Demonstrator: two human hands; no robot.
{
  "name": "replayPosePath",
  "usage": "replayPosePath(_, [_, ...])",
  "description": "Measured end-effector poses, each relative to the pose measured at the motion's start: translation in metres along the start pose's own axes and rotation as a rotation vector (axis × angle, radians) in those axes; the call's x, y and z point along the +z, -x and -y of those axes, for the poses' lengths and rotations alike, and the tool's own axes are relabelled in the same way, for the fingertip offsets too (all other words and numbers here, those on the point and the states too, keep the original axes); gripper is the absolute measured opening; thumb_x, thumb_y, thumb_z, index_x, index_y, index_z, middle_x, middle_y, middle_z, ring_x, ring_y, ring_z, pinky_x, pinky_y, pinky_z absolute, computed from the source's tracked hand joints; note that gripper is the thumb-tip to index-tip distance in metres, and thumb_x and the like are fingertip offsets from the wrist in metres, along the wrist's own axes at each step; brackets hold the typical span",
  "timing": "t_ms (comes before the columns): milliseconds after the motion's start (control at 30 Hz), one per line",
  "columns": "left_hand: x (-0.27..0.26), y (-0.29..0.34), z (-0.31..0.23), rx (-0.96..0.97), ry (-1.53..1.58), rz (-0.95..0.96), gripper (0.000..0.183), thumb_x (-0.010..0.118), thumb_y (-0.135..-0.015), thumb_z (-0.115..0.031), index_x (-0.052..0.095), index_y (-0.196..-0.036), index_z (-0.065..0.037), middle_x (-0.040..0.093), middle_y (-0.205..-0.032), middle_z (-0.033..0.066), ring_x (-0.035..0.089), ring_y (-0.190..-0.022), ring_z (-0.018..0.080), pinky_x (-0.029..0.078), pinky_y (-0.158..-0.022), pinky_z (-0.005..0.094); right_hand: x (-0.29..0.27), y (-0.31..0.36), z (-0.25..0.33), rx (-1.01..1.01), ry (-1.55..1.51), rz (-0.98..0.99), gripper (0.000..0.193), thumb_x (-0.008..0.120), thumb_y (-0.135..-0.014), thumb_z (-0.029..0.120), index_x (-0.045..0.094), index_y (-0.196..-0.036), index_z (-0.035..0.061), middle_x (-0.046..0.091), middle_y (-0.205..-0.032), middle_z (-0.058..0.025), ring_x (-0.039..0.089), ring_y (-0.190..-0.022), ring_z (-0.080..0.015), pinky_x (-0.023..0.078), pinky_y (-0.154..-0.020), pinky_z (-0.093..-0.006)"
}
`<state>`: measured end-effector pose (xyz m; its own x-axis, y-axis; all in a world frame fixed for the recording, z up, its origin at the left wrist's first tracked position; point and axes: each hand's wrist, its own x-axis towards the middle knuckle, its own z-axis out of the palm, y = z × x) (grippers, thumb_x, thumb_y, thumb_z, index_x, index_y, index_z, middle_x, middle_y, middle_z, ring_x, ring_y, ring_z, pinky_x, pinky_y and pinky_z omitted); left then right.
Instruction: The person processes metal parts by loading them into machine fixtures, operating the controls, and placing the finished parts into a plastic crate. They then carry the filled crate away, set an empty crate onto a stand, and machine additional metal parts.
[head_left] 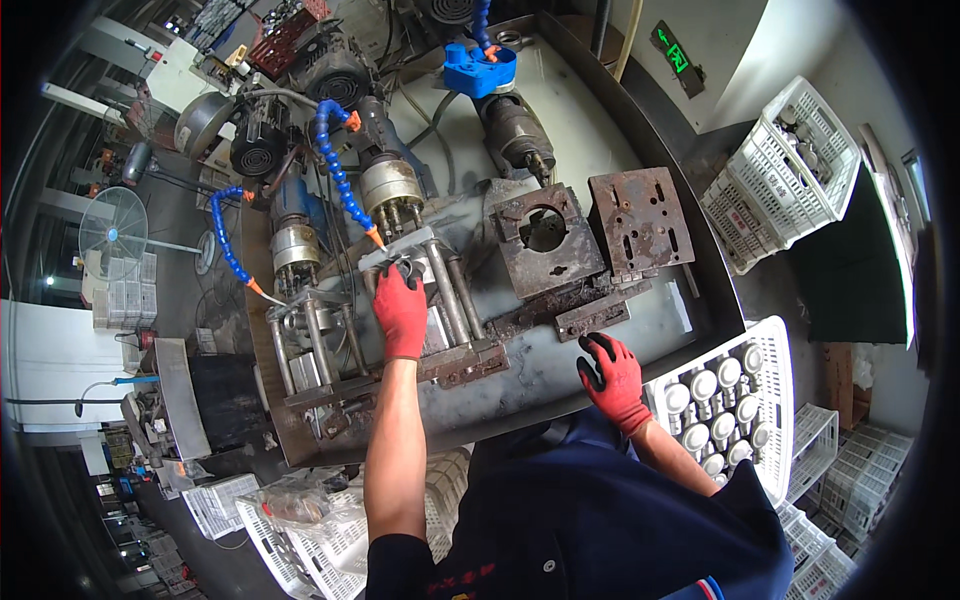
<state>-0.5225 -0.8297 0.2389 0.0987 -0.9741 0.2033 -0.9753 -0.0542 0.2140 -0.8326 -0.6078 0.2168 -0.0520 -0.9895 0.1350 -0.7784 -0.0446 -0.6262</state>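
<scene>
My left hand, in a red glove with dark fingertips, reaches into the middle drilling fixture. Its fingers close around a small grey metal part under the fixture's top plate, and they hide most of that part. Just above is a multi-spindle drill head, with the orange nozzle of a blue coolant hose pointing down beside the fingers. My right hand, gloved the same way, hovers over the near edge of the metal trough. Its fingers are loosely bent and apart, with nothing in them.
A second fixture and drill head stand at left. Rusty plates lie at right in the trough of milky liquid. By my right forearm, a white crate holds round metal parts. More crates stand far right.
</scene>
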Motion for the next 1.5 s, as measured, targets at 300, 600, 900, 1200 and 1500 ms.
replayPosePath(300, [-0.012,0.000,0.004,0.077,-0.015,0.142,0.034,0.069,-0.085,-0.019,0.065,-0.115,-0.004,0.066,-0.104,0.0214,0.064,-0.097,0.0372,0.053,-0.084,0.0458,-0.026,-0.013,0.019,-0.069,-0.217,0.000,0.044,0.072,-0.075,0.010,0.062,-0.118,0.0097,0.061,-0.118,-0.0118,0.060,-0.106,-0.0337,0.048,-0.090,-0.0439])
replayPosePath(600, [-0.023,-0.004,0.005,0.043,-0.024,0.181,0.037,0.071,-0.083,-0.023,0.064,-0.117,-0.008,0.067,-0.104,0.0161,0.066,-0.094,0.0341,0.053,-0.080,0.0475,-0.050,-0.117,0.117,-0.478,-0.292,0.063,0.049,0.073,-0.078,0.019,0.059,-0.123,0.0078,0.060,-0.120,-0.0145,0.060,-0.106,-0.0335,0.049,-0.089,-0.0426])
replayPosePath(900, [-0.042,-0.001,0.005,0.001,-0.144,-0.083,0.060,0.083,-0.070,-0.033,0.055,-0.118,-0.009,0.058,-0.108,0.0118,0.061,-0.101,0.0306,0.049,-0.081,0.0437,0.074,-0.234,0.161,-0.636,-0.084,0.239,0.045,0.067,-0.080,0.028,0.053,-0.115,0.0040,0.062,-0.107,-0.0155,0.066,-0.085,-0.0348,0.053,-0.066,-0.0458])
replayPosePath(1200, [-0.065,0.020,0.016,0.068,-0.193,-0.137,0.059,0.070,-0.081,-0.031,0.051,-0.131,-0.008,0.053,-0.107,0.0105,0.054,-0.100,0.0264,0.044,-0.080,0.0416,0.110,-0.251,0.176,-0.688,0.143,0.364,0.043,0.065,-0.084,0.025,0.054,-0.123,0.0108,0.070,-0.097,-0.0163,0.066,-0.090,-0.0386,0.053,-0.075,-0.0505])
replayPosePath(1500, [-0.177,0.284,0.240,-0.491,-0.075,-0.486,0.057,0.069,-0.074,-0.013,0.057,-0.130,-0.007,0.061,-0.122,0.0129,0.056,-0.113,0.0333,0.042,-0.100,0.0453,0.127,-0.263,0.151,-0.708,0.309,0.363,0.051,0.060,-0.083,0.019,0.048,-0.131,0.0054,0.068,-0.100,-0.0190,0.065,-0.092,-0.0396,0.052,-0.078,-0.0512])
